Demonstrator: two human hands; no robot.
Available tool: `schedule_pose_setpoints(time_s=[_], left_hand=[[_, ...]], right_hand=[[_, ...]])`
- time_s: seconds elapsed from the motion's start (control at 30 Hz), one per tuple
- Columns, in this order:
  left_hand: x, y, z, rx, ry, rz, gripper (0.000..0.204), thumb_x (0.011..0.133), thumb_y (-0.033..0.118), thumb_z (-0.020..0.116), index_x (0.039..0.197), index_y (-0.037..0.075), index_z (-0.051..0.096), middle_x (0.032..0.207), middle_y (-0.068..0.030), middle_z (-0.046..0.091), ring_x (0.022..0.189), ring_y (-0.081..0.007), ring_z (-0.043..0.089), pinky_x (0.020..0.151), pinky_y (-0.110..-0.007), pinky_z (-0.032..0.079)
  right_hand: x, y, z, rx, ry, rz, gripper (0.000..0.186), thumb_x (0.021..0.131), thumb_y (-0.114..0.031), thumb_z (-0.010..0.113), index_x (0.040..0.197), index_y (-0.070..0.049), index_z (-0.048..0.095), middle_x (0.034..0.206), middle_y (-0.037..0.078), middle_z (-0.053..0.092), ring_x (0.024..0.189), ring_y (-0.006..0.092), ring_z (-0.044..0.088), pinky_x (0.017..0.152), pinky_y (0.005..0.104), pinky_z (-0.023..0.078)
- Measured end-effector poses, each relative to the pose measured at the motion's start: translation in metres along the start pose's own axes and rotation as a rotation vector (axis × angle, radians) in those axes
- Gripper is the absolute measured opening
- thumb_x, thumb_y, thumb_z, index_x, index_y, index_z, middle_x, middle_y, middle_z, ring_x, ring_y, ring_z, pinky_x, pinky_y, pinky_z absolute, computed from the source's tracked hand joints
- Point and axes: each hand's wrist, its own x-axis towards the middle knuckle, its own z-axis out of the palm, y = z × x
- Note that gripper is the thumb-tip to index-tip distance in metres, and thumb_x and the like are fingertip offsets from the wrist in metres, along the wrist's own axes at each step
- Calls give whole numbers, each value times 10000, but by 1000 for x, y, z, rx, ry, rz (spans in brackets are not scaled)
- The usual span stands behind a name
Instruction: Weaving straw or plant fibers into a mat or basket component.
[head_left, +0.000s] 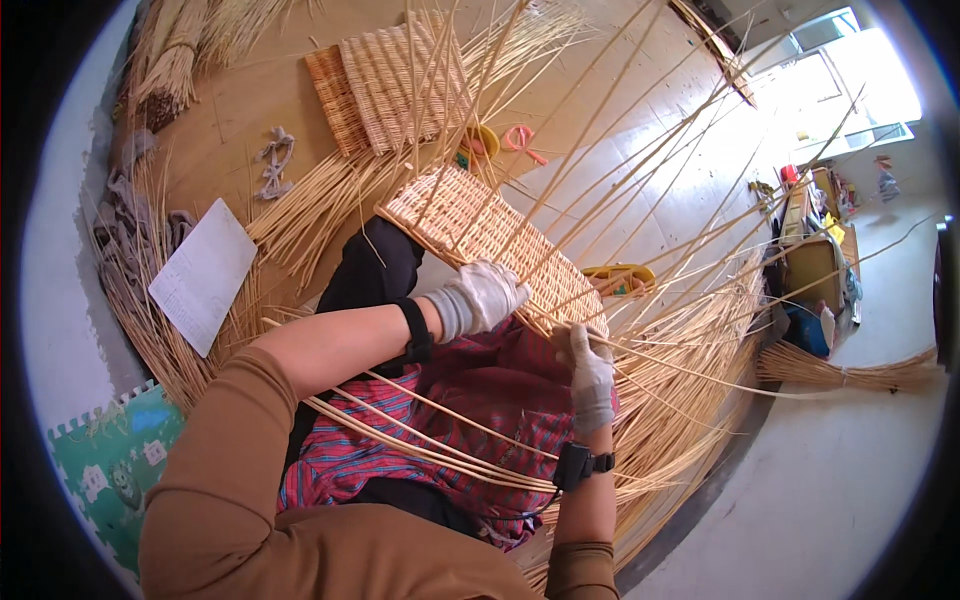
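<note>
A flat, tightly woven wicker panel (490, 220) rests slantwise over my knees, with long loose rods fanning up and to the right from it. My left hand (485, 298), in a pale work glove, is closed on the panel's near edge; its fingertips are partly hidden. Farther right along that edge, my gloved right hand (588, 375) grips the panel's right corner, thumb up, where several rods come out. A few thin wicker rods (440, 458) run across my lap, over the red and blue striped cloth (345, 445), and pass by my right forearm.
Two woven panels (400, 85) lie on the floor ahead, near pink-handled scissors (520, 138). Yellow sandals (632, 277) sit beyond my work. Loose rods (690, 400) spread at my right. A white sheet (205, 275) lies at left; a tied rod bundle (850, 368) is by the right wall.
</note>
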Motion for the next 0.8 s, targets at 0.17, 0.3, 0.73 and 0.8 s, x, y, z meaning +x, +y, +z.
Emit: schedule_pose_setpoints(time_s=[0.17,0.3,0.73,0.8], left_hand=[[11,6,-12,-166,66,23,188,945,167,551,1094,92,638,1027,-167,707,1004,-371,701,868,-478,548],[4,11,-20,-231,91,-12,160,935,154,570,1072,87,620,943,-180,708,935,-387,702,801,-487,532],[-6,-23,-47,-356,-10,33,251,963,92,624,1208,84,679,1000,-191,735,918,-344,718,786,-411,552],[1,-18,-60,-281,-172,-18,279,954,122,661,1232,130,691,970,-179,739,903,-346,725,782,-416,559]], right_hand=[[6,-27,-31,174,302,-272,328,1045,-196,635,1359,-111,600,1143,87,710,924,182,717,716,252,599],[31,-92,-5,30,200,-616,627,973,-55,665,1552,-171,454,1148,87,705,1040,209,696,856,370,593],[-39,-162,68,-334,327,-1010,534,895,-96,761,1401,-75,594,1088,140,741,963,250,708,896,372,548],[-59,-118,32,-168,629,-654,286,919,-73,740,1203,-46,729,1021,145,769,861,254,736,824,383,571]])
